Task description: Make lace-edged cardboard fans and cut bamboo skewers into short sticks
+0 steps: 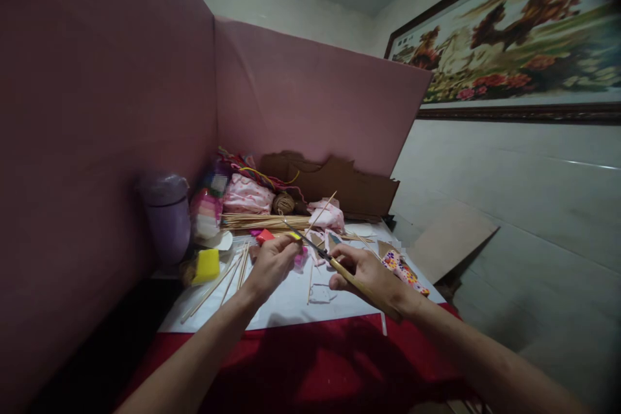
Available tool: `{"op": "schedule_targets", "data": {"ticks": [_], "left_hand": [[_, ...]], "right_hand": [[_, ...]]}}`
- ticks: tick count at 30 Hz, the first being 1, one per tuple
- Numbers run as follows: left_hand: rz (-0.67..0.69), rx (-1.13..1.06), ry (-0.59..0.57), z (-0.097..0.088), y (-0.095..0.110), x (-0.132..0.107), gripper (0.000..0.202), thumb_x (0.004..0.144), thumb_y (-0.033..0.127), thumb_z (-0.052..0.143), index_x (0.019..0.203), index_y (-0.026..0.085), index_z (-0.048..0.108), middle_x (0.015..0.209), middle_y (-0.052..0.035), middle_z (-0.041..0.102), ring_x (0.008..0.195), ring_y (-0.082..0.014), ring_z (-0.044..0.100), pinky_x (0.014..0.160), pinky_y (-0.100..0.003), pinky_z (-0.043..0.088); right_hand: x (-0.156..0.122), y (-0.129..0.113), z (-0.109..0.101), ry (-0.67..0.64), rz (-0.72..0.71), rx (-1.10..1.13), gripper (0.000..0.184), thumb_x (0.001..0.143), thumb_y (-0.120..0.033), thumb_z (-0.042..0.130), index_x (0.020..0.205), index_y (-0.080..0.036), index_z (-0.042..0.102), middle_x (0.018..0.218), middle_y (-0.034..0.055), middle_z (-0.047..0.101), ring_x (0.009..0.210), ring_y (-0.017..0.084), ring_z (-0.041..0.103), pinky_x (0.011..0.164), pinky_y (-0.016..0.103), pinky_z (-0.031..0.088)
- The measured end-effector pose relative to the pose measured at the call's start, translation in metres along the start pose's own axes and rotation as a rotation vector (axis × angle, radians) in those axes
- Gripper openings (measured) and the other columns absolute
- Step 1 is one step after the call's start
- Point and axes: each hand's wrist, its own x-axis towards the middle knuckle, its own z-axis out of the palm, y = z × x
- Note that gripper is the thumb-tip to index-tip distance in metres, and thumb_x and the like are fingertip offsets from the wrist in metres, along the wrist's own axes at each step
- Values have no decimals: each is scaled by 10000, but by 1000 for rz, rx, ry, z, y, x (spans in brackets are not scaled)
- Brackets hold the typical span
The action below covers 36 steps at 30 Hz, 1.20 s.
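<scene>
My left hand [270,266] is closed in a pinch on a small yellow-green piece [294,235], held just above the white sheet [291,307]. My right hand [365,277] is wrapped round the yellow handles of a pair of scissors [317,251]. The dark blades point up and left and reach the pinched piece. A thin wooden stick [324,207] rises at a slant right behind the blades; I cannot tell which hand holds it. Loose sticks [233,275] lie on the sheet to the left of my left hand.
A bundle of bamboo sticks [262,221], a twine ball [283,203], pink cloth [246,195] and cardboard [349,187] crowd the back. A purple jar [167,217] and yellow block [206,265] stand left. Patterned paper [403,270] lies right. Pink partitions [310,90] wall the left and back. Red cloth [315,362] covers the front.
</scene>
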Motion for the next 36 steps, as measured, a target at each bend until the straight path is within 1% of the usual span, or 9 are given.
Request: {"op": "schedule_targets", "data": {"ticks": [7,11,13,16,19,25,30,33,36], "left_hand": [[175,205,48,0,-5,-1,251,812,313,461,607,169,465,466,71,363,411,-59,301,431,-194,250],[454,532,266,-1,-13,-4,208,807,299,500,662,169,574,620,-14,561,592,-126,487,588,-238,347],[521,621,339,-2,-13,-6,181,793,282,522,673,176,606,662,-42,595,652,-152,522,636,-253,355],[417,569,322,-2,-9,-8,192,779,295,543,635,186,606,600,-33,564,598,-141,498,567,-232,329],[260,377,237,-2,-1,-8,220,755,348,575,613,181,585,502,8,480,479,-102,404,458,-210,259],[-91,-158,-33,-11,10,-4,331,659,429,671,593,162,486,415,84,333,331,-23,177,341,-186,81],[-318,-302,-234,-19,14,-2,414,582,367,743,542,177,379,407,91,320,329,-6,149,336,-168,66],[-212,-202,-110,-12,9,-3,351,639,413,687,576,175,436,416,71,366,326,-26,186,340,-177,104],[141,141,180,-3,0,-6,249,721,395,611,636,169,551,513,2,499,414,-85,380,405,-200,243]], "right_hand": [[0,-3,2,24,23,-14,411,630,-496,717,830,-177,552,578,-49,492,533,98,379,480,210,282],[0,-1,5,37,30,1,417,641,-517,699,828,-175,551,559,-50,473,513,96,371,460,209,264],[0,-1,7,44,27,29,418,651,-520,691,843,-174,555,585,-43,483,529,100,391,470,210,286],[-1,0,12,64,14,53,419,654,-511,695,867,-177,557,600,-47,476,541,101,399,482,212,307],[-3,2,15,74,-3,47,422,652,-505,701,882,-184,552,588,-54,464,535,101,396,480,215,303],[-6,3,14,56,-67,47,414,661,-472,710,913,-198,531,585,-70,455,524,88,358,480,211,277],[-6,5,11,63,-106,-7,455,601,-451,761,904,-201,532,552,-87,383,517,84,296,469,216,230],[-5,7,11,74,-85,-2,420,638,-469,728,895,-199,536,566,-76,429,519,89,333,476,217,256],[-6,6,15,119,-42,-9,389,663,-482,700,876,-194,549,585,-58,470,528,98,381,488,221,294]]}}
